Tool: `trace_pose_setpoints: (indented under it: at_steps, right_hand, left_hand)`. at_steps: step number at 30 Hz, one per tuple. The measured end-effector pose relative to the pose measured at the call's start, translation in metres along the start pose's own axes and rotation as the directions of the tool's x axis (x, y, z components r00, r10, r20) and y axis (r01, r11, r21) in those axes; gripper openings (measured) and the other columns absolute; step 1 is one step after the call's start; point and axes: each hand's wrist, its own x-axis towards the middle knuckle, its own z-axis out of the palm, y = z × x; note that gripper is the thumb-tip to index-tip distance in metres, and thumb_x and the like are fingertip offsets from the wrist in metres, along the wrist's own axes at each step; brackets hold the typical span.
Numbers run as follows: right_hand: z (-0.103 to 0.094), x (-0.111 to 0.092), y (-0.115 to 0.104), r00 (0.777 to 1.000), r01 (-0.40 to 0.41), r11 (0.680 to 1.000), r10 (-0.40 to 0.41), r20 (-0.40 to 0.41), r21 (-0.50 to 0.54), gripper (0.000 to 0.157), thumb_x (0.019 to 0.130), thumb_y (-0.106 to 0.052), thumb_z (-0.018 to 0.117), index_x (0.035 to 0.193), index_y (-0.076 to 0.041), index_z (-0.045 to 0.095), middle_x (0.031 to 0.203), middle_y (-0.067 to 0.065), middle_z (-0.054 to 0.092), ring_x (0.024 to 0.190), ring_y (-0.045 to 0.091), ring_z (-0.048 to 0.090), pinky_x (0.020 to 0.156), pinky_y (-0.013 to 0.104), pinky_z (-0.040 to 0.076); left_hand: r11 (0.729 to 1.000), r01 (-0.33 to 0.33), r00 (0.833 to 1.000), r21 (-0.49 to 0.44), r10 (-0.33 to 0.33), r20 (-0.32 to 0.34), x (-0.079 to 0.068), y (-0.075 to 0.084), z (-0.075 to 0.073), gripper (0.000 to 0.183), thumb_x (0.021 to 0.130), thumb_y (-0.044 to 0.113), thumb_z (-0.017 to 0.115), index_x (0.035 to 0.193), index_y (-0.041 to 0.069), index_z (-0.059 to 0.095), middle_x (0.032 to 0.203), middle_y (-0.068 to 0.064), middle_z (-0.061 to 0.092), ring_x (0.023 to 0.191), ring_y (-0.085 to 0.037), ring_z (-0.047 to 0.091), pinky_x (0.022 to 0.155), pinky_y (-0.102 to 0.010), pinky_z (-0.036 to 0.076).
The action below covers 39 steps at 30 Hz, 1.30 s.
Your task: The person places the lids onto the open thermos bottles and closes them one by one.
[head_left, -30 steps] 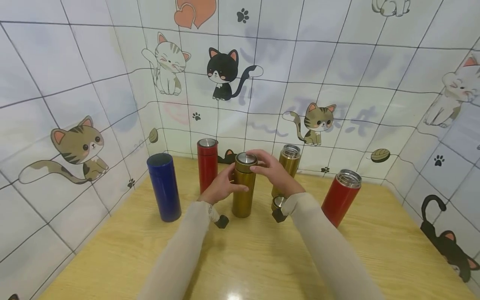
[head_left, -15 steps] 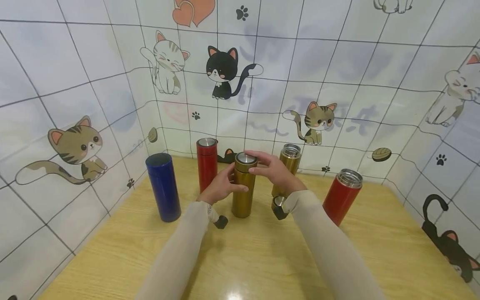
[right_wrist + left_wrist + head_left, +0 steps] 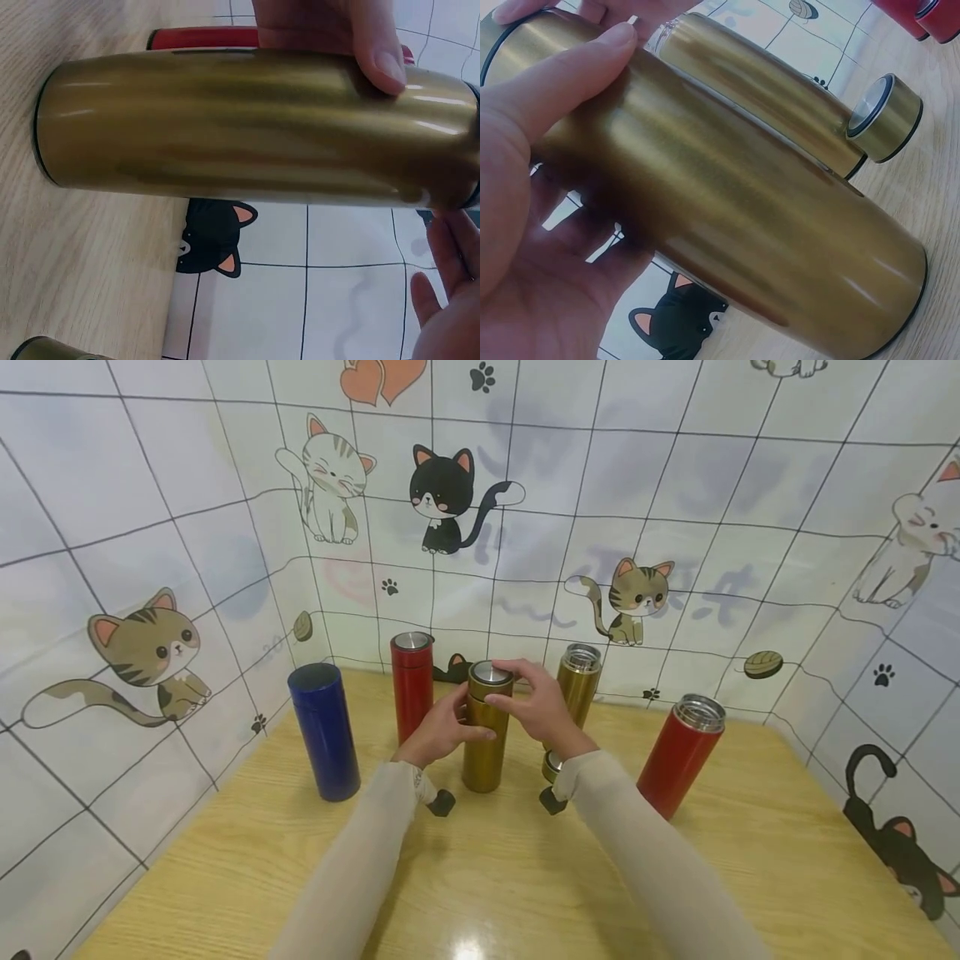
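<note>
A gold thermos flask (image 3: 482,764) stands upright on the table in the middle of the head view. My left hand (image 3: 438,731) grips its upper body, thumb across the front; the left wrist view shows that thumb (image 3: 592,71) lying on the gold surface. At the top, my right hand (image 3: 543,703) holds the flask's steel-topped lid (image 3: 482,687) between thumb and fingers. The lid sits on the flask. Behind the right hand is a second gold flask (image 3: 579,681) with its steel mouth uncovered. A loose gold lid (image 3: 889,120) lies at that flask's foot.
On the left stands a blue flask (image 3: 326,735), with a lidded red flask (image 3: 412,685) behind the left hand. An uncovered red flask (image 3: 682,756) stands at the right, by the right forearm. Tile-patterned wall sheets with cartoon cats enclose the wooden table (image 3: 517,877).
My right hand has turned on the lid, its thumb shifting left across the front. The left hand keeps its grip on the flask. The head view has tilted down slightly.
</note>
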Motion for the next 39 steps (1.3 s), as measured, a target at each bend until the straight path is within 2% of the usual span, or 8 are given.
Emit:
trace_pose_setpoints:
  at_steps: [6, 13, 19, 22, 26, 30, 35, 39]
  right_hand:
    - [0.011, -0.001, -0.003, 0.989, 0.079, 0.988, -0.095, -0.117, -0.136, 0.055, 0.077, -0.031, 0.084, 0.123, -0.008, 0.064, 0.114, 0.004, 0.065, 0.101, 0.024, 0.049, 0.092, 0.045, 0.038]
    - [0.021, 0.001, -0.008, 0.949, 0.133, 0.919, -0.226, -0.219, -0.371, 0.058, 0.074, -0.041, 0.084, 0.114, -0.004, 0.066, 0.102, 0.006, 0.066, 0.09, 0.026, 0.048, 0.084, 0.042, 0.037]
    - [0.022, 0.002, -0.015, 0.951, 0.071, 0.849, -0.215, -0.22, -0.523, 0.057, 0.074, -0.051, 0.08, 0.106, -0.006, 0.063, 0.096, 0.004, 0.062, 0.086, 0.026, 0.045, 0.078, 0.042, 0.037]
    - [0.02, 0.0, -0.017, 0.962, 0.052, 0.835, -0.19, -0.198, -0.548, 0.058, 0.075, -0.053, 0.079, 0.105, -0.007, 0.06, 0.097, 0.004, 0.06, 0.087, 0.026, 0.044, 0.077, 0.042, 0.036]
    - [0.016, 0.001, -0.016, 0.986, 0.052, 0.905, -0.114, -0.122, -0.423, 0.057, 0.078, -0.047, 0.078, 0.112, -0.007, 0.056, 0.106, 0.005, 0.058, 0.099, 0.027, 0.044, 0.087, 0.044, 0.036]
    - [0.006, 0.006, -0.013, 0.995, 0.065, 0.988, -0.054, 0.079, -0.141, 0.055, 0.087, -0.033, 0.074, 0.131, -0.009, 0.053, 0.129, 0.007, 0.053, 0.12, 0.028, 0.04, 0.098, 0.05, 0.036]
    - [-0.012, 0.009, -0.009, 0.934, -0.058, 0.984, -0.007, 0.357, 0.17, 0.057, 0.094, -0.018, 0.066, 0.146, -0.018, 0.044, 0.149, 0.002, 0.039, 0.136, 0.024, 0.031, 0.108, 0.054, 0.028]
    - [-0.02, 0.009, -0.005, 0.894, -0.149, 0.967, 0.042, 0.446, 0.207, 0.058, 0.095, -0.022, 0.065, 0.148, -0.025, 0.042, 0.151, -0.005, 0.037, 0.139, 0.018, 0.03, 0.111, 0.053, 0.025]
  left_hand:
    - [1.0, -0.005, 1.0, -0.025, 0.005, -0.007, 0.0, 0.0, 0.001, 0.077, 0.077, 0.026, 0.084, 0.142, 0.033, 0.044, 0.132, 0.006, 0.055, 0.122, -0.024, 0.054, 0.099, -0.048, 0.045]
    - [0.999, -0.016, 0.999, -0.037, 0.014, -0.048, -0.005, 0.002, 0.004, 0.074, 0.079, 0.025, 0.083, 0.142, 0.033, 0.044, 0.134, 0.006, 0.054, 0.12, -0.024, 0.055, 0.099, -0.047, 0.045]
    - [0.998, -0.026, 0.997, -0.062, 0.021, -0.075, -0.004, -0.003, 0.007, 0.074, 0.078, 0.024, 0.083, 0.141, 0.034, 0.046, 0.134, 0.006, 0.056, 0.117, -0.021, 0.056, 0.097, -0.043, 0.047]
    - [0.995, -0.029, 0.997, -0.095, 0.023, -0.068, -0.004, -0.005, 0.009, 0.075, 0.078, 0.023, 0.083, 0.142, 0.032, 0.045, 0.132, 0.005, 0.057, 0.116, -0.021, 0.057, 0.097, -0.042, 0.048]
    - [0.991, -0.03, 0.999, -0.127, 0.024, -0.045, -0.005, -0.007, 0.009, 0.076, 0.079, 0.022, 0.083, 0.144, 0.033, 0.044, 0.133, 0.004, 0.057, 0.117, -0.022, 0.056, 0.096, -0.041, 0.048]
    - [0.988, -0.039, 0.999, -0.148, 0.04, 0.0, -0.006, -0.006, 0.006, 0.074, 0.081, 0.019, 0.081, 0.144, 0.029, 0.043, 0.135, 0.0, 0.055, 0.121, -0.023, 0.054, 0.098, -0.042, 0.046]
    - [0.983, -0.027, 0.995, -0.181, 0.044, 0.089, -0.005, -0.005, 0.001, 0.07, 0.084, 0.017, 0.077, 0.145, 0.023, 0.041, 0.135, -0.003, 0.055, 0.123, -0.024, 0.052, 0.101, -0.044, 0.043]
    - [0.982, -0.003, 0.992, -0.187, 0.027, 0.127, -0.006, -0.005, -0.001, 0.07, 0.085, 0.018, 0.076, 0.145, 0.023, 0.041, 0.136, -0.003, 0.054, 0.123, -0.023, 0.052, 0.102, -0.044, 0.042]
